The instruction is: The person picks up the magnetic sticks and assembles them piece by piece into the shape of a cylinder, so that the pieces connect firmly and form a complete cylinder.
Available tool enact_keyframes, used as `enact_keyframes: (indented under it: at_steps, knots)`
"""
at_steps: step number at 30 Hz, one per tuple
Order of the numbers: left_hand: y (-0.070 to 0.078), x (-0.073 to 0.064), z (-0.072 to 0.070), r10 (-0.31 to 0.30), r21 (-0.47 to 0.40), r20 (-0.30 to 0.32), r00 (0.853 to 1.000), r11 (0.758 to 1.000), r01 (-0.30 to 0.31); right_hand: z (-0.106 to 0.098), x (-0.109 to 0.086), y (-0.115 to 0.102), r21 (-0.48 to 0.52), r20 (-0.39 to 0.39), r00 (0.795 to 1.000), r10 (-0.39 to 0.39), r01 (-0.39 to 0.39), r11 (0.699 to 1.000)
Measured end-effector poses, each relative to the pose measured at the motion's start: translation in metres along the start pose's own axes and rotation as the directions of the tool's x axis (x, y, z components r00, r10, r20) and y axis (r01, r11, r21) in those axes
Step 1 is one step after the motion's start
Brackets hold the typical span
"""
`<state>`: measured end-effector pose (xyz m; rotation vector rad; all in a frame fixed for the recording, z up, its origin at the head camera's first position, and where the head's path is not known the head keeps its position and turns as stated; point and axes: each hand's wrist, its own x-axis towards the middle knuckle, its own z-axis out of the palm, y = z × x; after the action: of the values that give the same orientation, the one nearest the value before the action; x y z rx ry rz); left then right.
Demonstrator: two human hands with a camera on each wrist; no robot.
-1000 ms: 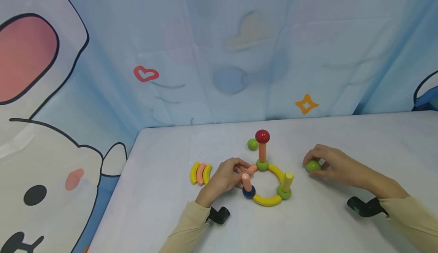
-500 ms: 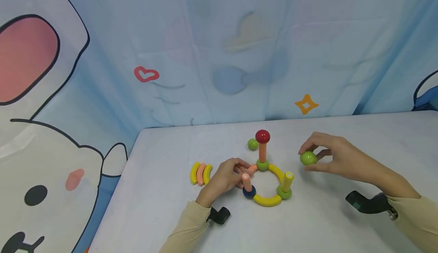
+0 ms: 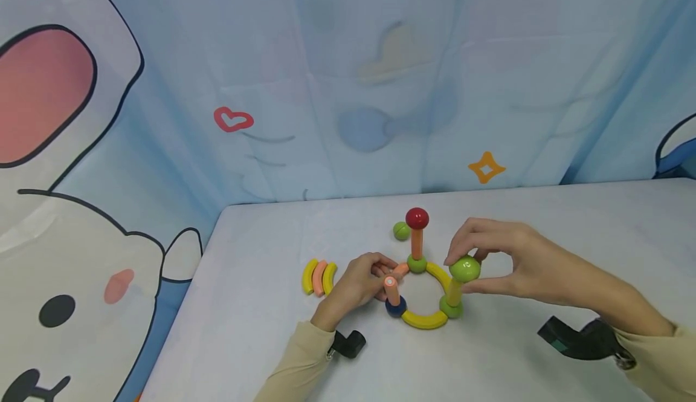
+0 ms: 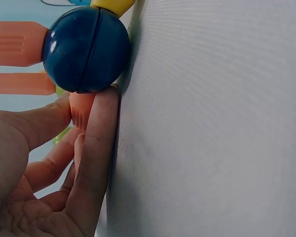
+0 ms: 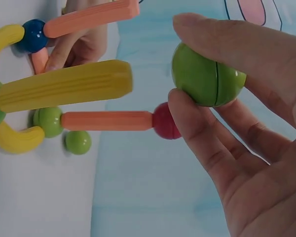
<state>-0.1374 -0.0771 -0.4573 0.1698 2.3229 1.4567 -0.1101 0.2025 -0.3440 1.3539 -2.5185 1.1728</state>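
Observation:
Between thumb and fingers of my right hand is a green ball. It is held just off the tip of an upright yellow rod; a gap shows in the right wrist view. My left hand pinches an orange curved stick beside a dark blue ball. Balls and curved sticks, two of them yellow, form a ring on the table. An orange rod stands on the blue ball. At the far side another orange rod carries a red ball.
Left of the ring lie several loose curved sticks, yellow and orange. A loose green ball sits behind the ring. The white table ends at a blue printed curtain.
My right hand has lifted the green ball off the table and carried it left, over the yellow rod. The left hand has stayed in place on the orange curved stick.

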Motion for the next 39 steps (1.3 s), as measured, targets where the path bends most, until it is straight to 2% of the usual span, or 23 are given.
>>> enact_keyframes:
  at_steps: [5,9,14,24,30,34,36,39]
  knots:
    - [0.0,-0.001,0.0,-0.015,0.0,-0.004,1.0,1.0,0.015,0.006,-0.002,0.005,0.043,0.054,0.998,-0.014,0.012,0.999]
    - [0.001,-0.001,-0.001,-0.001,0.008,-0.002,1.0,1.0,0.001,0.008,-0.003,0.007,0.038,0.07,0.998,-0.006,0.003,0.999]
    - [0.002,-0.001,-0.002,0.016,0.04,-0.005,1.0,0.999,-0.016,0.01,-0.004,0.008,0.011,0.046,0.999,-0.01,0.009,1.0]
    - [0.002,0.0,-0.002,0.014,0.068,-0.014,1.0,0.998,-0.013,0.01,-0.005,0.008,-0.03,0.009,1.0,-0.02,0.021,0.999]
    - [0.002,0.001,-0.001,0.002,0.043,-0.005,1.0,0.999,-0.002,0.005,-0.01,0.013,0.05,-0.047,0.996,0.075,-0.073,0.996]
    - [0.002,0.0,-0.001,-0.003,0.049,-0.006,1.0,0.999,0.003,0.007,-0.015,0.035,0.156,-0.094,0.982,0.161,-0.146,0.977]
    - [0.002,0.0,-0.001,-0.007,0.057,-0.009,1.0,0.998,0.007,0.015,-0.018,0.051,0.204,-0.086,0.974,0.21,-0.189,0.961]
    - [0.003,-0.001,-0.001,-0.017,0.058,-0.011,1.0,0.998,0.018,0.034,-0.021,0.075,0.253,-0.017,0.965,0.261,-0.248,0.935]
